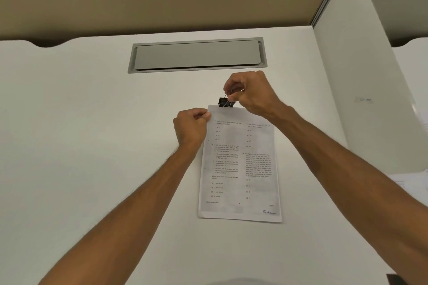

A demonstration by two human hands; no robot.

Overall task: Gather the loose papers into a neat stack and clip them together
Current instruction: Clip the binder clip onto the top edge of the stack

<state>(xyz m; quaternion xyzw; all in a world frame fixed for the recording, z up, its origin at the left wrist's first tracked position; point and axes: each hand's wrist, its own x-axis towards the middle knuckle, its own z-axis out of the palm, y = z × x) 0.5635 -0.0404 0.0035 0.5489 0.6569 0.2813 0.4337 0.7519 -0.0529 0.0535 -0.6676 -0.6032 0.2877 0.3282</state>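
Note:
A stack of printed papers lies squared up on the white desk, long side running away from me. A black binder clip sits on the middle of the stack's far edge. My right hand pinches the clip's wire handles between thumb and fingers. My left hand grips the stack's far left corner, fingers curled on the paper's edge.
A grey cable hatch is set into the desk just beyond the clip. A white divider panel rises on the right. More papers lie at the right edge. A beige partition stands behind the desk.

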